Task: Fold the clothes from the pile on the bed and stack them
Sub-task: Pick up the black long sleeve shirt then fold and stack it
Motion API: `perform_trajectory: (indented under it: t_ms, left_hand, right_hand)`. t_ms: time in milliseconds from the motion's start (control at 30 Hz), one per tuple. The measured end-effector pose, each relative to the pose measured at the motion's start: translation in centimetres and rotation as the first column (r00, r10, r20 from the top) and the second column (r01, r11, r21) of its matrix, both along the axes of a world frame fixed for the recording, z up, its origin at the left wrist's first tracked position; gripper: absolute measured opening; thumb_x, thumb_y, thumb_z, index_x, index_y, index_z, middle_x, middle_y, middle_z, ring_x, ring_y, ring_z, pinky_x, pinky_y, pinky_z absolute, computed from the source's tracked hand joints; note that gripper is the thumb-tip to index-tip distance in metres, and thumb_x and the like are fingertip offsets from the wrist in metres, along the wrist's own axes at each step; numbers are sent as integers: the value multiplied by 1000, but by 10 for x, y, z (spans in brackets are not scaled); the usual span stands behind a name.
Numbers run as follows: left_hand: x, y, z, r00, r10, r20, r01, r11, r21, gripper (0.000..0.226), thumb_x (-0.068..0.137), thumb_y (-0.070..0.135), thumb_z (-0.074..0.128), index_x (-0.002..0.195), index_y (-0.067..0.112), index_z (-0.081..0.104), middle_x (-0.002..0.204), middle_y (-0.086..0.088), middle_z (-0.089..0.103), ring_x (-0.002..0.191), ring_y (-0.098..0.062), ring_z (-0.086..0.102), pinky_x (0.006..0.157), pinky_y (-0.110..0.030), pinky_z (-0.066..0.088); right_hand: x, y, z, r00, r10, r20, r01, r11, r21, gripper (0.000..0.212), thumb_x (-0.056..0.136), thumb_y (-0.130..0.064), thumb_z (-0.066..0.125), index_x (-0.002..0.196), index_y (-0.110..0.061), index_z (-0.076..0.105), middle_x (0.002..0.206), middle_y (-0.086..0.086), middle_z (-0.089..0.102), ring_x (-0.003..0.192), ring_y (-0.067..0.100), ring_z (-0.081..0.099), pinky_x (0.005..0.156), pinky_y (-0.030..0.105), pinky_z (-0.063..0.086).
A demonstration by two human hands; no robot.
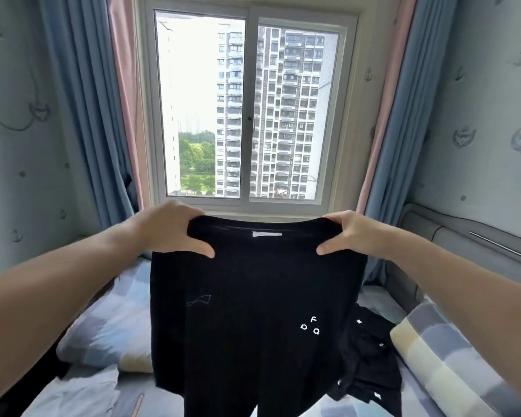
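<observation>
Black garment [253, 296] held up — left grip [169, 230] and right grip [352, 236] each pinch its top edge.

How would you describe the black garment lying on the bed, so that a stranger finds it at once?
Start at the window, then look down to the bed with its checked cover. Right of the black garment held up lies a second black garment. Only this one is crumpled on the cover.
</observation>
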State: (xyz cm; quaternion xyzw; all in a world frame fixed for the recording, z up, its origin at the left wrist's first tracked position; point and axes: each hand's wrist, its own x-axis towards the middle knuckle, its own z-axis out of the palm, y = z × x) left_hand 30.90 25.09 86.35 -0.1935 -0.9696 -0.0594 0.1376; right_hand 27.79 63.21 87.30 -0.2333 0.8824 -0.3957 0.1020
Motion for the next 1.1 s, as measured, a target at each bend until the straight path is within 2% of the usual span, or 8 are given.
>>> perform_trajectory:
  t_ms: [67, 133, 300, 400, 533, 633, 767, 1100]
  left_hand:
    - [23, 15, -12, 999, 46, -20, -48, 992, -120, 27, 83, 57, 73, 90, 32, 65, 80, 17, 66, 74, -5, 64, 75, -30, 55]
    - [45, 25, -33, 992, 114, -53, -118, 990, -75, 18, 89, 41, 73, 88, 24, 67, 77, 12, 65, 74, -13, 63, 79, -38, 54]
    - [115, 44, -83, 974, 214, 73, -220, 820, 528, 14, 93, 19, 70, 80, 15, 69, 71, -11, 66, 63, -23, 59, 66, -36, 48]
    - [155, 64, -103, 965, 224, 136, -257, 699, 667, 11, 96, 18, 67, 86, 13, 70, 72, -7, 64, 64, -17, 57, 62, -28, 46]
    - [188, 80, -112, 963, 196, 182, -268, 669, 693, 15, 91, 29, 73, 87, 14, 71, 78, -10, 71, 65, -14, 64, 67, -31, 52]
    - [196, 88, -111, 962, 199, 189, -274, 694, 666, 27, 79, 46, 77, 80, 19, 72, 74, -4, 73, 64, -13, 66, 67, -31, 54]
    - [182, 100, -115, 956, 243, 162, -290, 727, 622, 21, 88, 35, 76, 83, 15, 72, 79, -7, 73, 75, -28, 70, 77, -42, 57]
    - [65, 98, -161, 919, 394, 21, -341, 767, 544, 6, 95, 27, 66, 93, 21, 67, 84, 0, 68, 85, -24, 60, 79, -35, 43]
  right_hand:
    - [15, 22, -13, 990, -20, -139, 50, 976, 214, 21, 86, -10, 77, 105, -18, 75, 94, -3, 78, 88, 14, 74, 87, 34, 58]
    - [30, 46, -33, 976, -59, -208, 110, 964, 242, 10, 90, -11, 74, 92, -20, 77, 78, -9, 76, 73, 4, 71, 78, 29, 56]
    - [81, 104, -90, 939, -198, -282, 210, 978, 11, 16, 95, -14, 68, 81, -14, 75, 74, 8, 72, 69, 13, 64, 73, 35, 52]
    - [116, 126, -118, 952, -251, -175, 220, 959, -178, 21, 99, -22, 63, 85, -14, 76, 77, 14, 70, 72, 17, 62, 73, 36, 49]
    - [144, 150, -138, 956, -278, -93, 241, 927, -286, 20, 100, -26, 62, 87, -18, 76, 78, 11, 68, 72, 24, 61, 70, 38, 48]
    - [153, 161, -141, 951, -300, -80, 257, 904, -341, 19, 100, -21, 61, 91, -11, 74, 77, 4, 69, 71, 16, 65, 64, 27, 52]
    - [149, 166, -144, 934, -349, -80, 298, 880, -369, 21, 100, -22, 61, 87, -11, 74, 73, 0, 70, 63, 8, 66, 56, 18, 52]
    - [38, 147, -173, 859, -487, -157, 461, 870, -178, 31, 99, -33, 60, 78, -11, 68, 71, 14, 66, 66, 23, 60, 68, 40, 50]
